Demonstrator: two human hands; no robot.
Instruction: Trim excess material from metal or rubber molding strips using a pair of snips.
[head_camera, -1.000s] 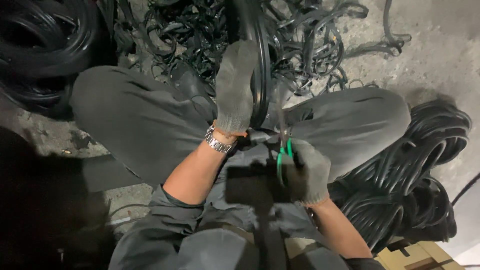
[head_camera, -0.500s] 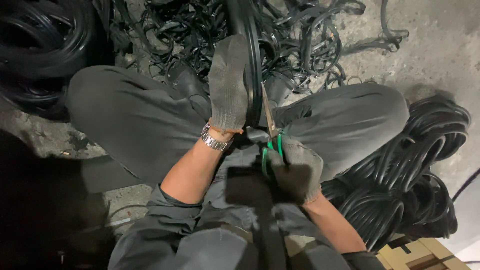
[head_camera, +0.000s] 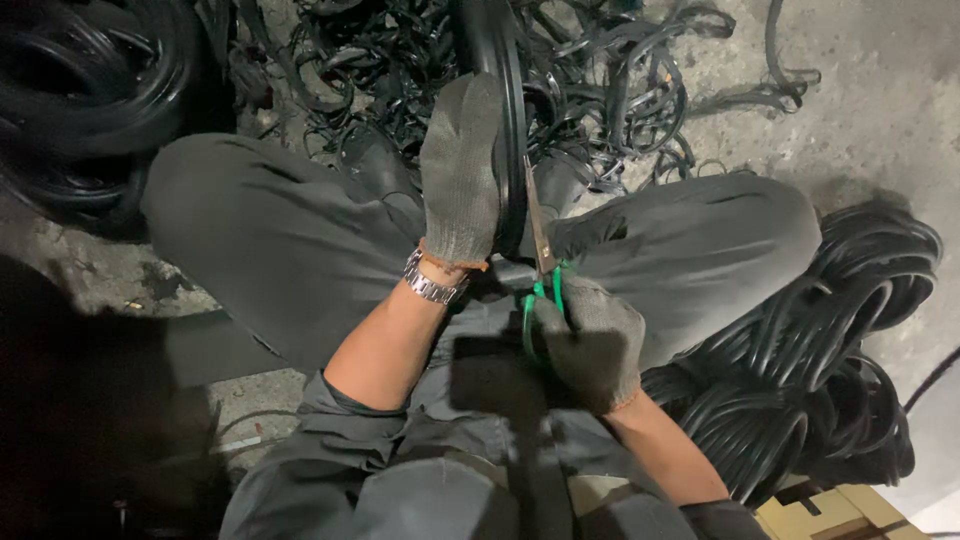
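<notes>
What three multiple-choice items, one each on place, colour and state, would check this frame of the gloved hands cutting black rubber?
1. Where is the heap of loose black strips?
A. on the floor beyond the knees
B. in a box
C. on a bench

2. What colour are the scissors' handles?
A. red
B. green
C. yellow

3. What is the left hand doing?
A. resting on the floor
B. hanging free
C. holding the black rubber tube

Key: 1 A, the strips lie on concrete ahead of the legs; 2 B, green loops show in the right hand; 3 C, its glove lies along the tube.
</notes>
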